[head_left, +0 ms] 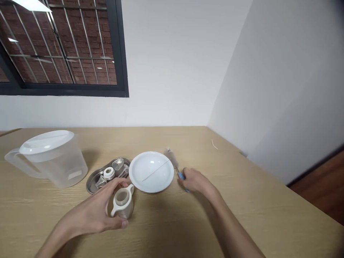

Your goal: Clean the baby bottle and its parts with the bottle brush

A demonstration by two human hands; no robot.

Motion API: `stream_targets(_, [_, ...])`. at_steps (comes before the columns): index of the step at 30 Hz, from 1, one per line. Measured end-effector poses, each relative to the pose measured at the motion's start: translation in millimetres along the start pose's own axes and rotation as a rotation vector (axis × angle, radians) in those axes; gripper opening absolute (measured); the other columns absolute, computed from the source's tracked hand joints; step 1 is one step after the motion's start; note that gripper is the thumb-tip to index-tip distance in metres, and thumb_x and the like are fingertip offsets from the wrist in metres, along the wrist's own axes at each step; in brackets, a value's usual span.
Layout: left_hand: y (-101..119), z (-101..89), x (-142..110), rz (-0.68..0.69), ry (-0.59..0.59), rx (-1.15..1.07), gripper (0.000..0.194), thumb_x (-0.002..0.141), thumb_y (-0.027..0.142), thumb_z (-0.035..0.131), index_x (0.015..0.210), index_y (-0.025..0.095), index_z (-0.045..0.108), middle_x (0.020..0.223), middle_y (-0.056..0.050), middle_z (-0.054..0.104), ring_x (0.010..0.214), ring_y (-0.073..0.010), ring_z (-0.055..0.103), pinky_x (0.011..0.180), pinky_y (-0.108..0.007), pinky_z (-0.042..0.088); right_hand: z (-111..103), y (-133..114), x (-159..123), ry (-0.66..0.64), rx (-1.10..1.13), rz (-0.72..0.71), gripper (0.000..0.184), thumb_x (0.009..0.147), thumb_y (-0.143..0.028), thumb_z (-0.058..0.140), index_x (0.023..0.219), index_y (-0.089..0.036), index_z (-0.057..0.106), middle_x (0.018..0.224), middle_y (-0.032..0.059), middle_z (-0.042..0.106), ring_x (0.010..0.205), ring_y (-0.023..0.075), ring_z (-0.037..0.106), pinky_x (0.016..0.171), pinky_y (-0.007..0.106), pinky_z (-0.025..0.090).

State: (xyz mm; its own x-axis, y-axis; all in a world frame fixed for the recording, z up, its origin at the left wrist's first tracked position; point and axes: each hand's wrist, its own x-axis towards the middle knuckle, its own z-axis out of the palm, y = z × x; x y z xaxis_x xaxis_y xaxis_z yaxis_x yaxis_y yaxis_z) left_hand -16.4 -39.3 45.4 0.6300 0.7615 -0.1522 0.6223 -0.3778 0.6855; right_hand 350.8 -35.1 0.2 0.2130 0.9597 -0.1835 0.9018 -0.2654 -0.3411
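Note:
My left hand (91,211) curls its fingers and thumb around a small baby bottle (125,209) with a white two-handled ring at its open top. My right hand (197,181) is closed on the blue handle of a bottle brush (172,156). The brush's pale bristle head points away, just right of a white bowl (152,188). A thin straight wire-like stick (156,170) lies across the bowl, its right end on the rim near the bristles. Behind my left fingers is a kidney-shaped metal tray (92,182), partly hidden, holding a white ring (109,173) and clear parts.
A translucent lidded pitcher (61,165) stands on the left of the wooden table (255,200). A short pale strip (214,144) lies at the back right. White walls border the table's back and right, with a barred window (64,46) above on the left.

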Motion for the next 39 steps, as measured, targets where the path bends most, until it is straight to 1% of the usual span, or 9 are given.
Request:
stream_targets(6, [-3.3,-1.2,-0.2,0.014,-0.025,-0.014,0.071,0.07,0.033,0.08,0.131,0.029,0.045,0.127,-0.004,0.061,0.112,-0.0275,0.06,0.097,-0.037,0.048,-3.3,6.0,6.4,0.163,0.112,0.037,0.025,0.092,-0.041,0.044,0.089,-0.019,0.055,0.086,0.0109,0.069,0.074,0.0212,0.062,0.061,0.028,0.037])
stream_targets(10, [-6.7,-0.1,-2.0,0.02,0.012,-0.013,0.078,0.065,0.034,0.083,0.133,0.028,0.046,0.129,-0.004,0.06,0.115,-0.029,0.059,0.098,-0.036,0.047,-2.1,5.4,11.7,0.27,0.21,0.066,0.02,0.091,-0.037,0.045,0.096,-0.019,0.052,0.087,0.0099,0.068,0.076,0.0223,0.062,0.063,0.028,0.039])
stream_targets(13, [-6.8,0.4,-3.6,0.015,-0.023,-0.019,0.083,0.065,0.033,0.083,0.137,0.029,0.042,0.127,-0.004,0.061,0.113,-0.0278,0.06,0.095,-0.034,0.048,-2.5,3.6,14.5,0.405,0.276,0.107,0.026,0.092,-0.037,0.041,0.108,-0.018,0.048,0.086,0.0099,0.066,0.077,0.0247,0.061,0.064,0.03,0.038])
stream_targets(17, [-7.8,0.7,-3.1,0.008,-0.039,-0.017,0.076,0.07,0.026,0.077,0.137,0.03,0.041,0.126,-0.003,0.062,0.112,-0.0257,0.061,0.093,-0.033,0.049,-6.2,1.0,14.9,0.579,0.371,0.131,0.034,0.091,-0.042,0.042,0.116,-0.018,0.045,0.094,0.0108,0.065,0.082,0.0256,0.061,0.068,0.031,0.038])
stream_targets(21, [-10.9,-1.0,-1.9,0.018,-0.034,-0.028,0.074,0.072,0.022,0.073,0.138,0.03,0.04,0.128,-0.003,0.061,0.114,-0.025,0.06,0.096,-0.033,0.048,-10.7,-0.6,12.0,0.675,0.471,0.159,0.041,0.086,-0.049,0.049,0.113,-0.019,0.048,0.094,0.0105,0.065,0.078,0.0247,0.061,0.067,0.031,0.039])
stream_targets(26, [-10.5,-7.2,-2.8,-0.05,-0.084,-0.116,0.082,0.068,0.026,0.08,0.139,0.029,0.039,0.124,-0.004,0.064,0.112,-0.0264,0.063,0.092,-0.035,0.051,-14.1,-2.6,8.8,0.716,0.545,0.192,0.047,0.079,-0.051,0.056,0.112,-0.018,0.053,0.086,0.0091,0.065,0.072,0.0242,0.059,0.067,0.033,0.039])
stream_targets(28, [-10.5,-8.4,-1.6,-0.073,-0.093,-0.14,0.078,0.067,0.027,0.081,0.135,0.027,0.043,0.122,-0.005,0.066,0.113,-0.0273,0.063,0.091,-0.036,0.052,-14.4,-2.9,8.6,0.715,0.563,0.192,0.047,0.078,-0.05,0.057,0.112,-0.018,0.053,0.086,0.009,0.065,0.071,0.0239,0.058,0.068,0.033,0.039])
stream_targets(32, [-15.2,-6.5,5.2,-0.034,-0.044,-0.135,0.059,0.069,0.027,0.08,0.121,0.024,0.053,0.12,-0.006,0.068,0.113,-0.0278,0.064,0.094,-0.039,0.051,-14.3,-2.7,9.5,0.712,0.586,0.181,0.047,0.077,-0.049,0.059,0.111,-0.018,0.054,0.085,0.0089,0.066,0.069,0.0228,0.058,0.067,0.034,0.039])
stream_targets(39, [-23.0,-3.0,16.0,0.036,0.005,-0.153,0.063,0.062,0.034,0.089,0.116,0.023,0.058,0.113,-0.006,0.072,0.106,-0.027,0.067,0.092,-0.04,0.05,-13.2,-2.5,10.3,0.717,0.593,0.167,0.047,0.077,-0.049,0.059,0.111,-0.018,0.054,0.086,0.0089,0.066,0.068,0.0219,0.057,0.068,0.034,0.04])
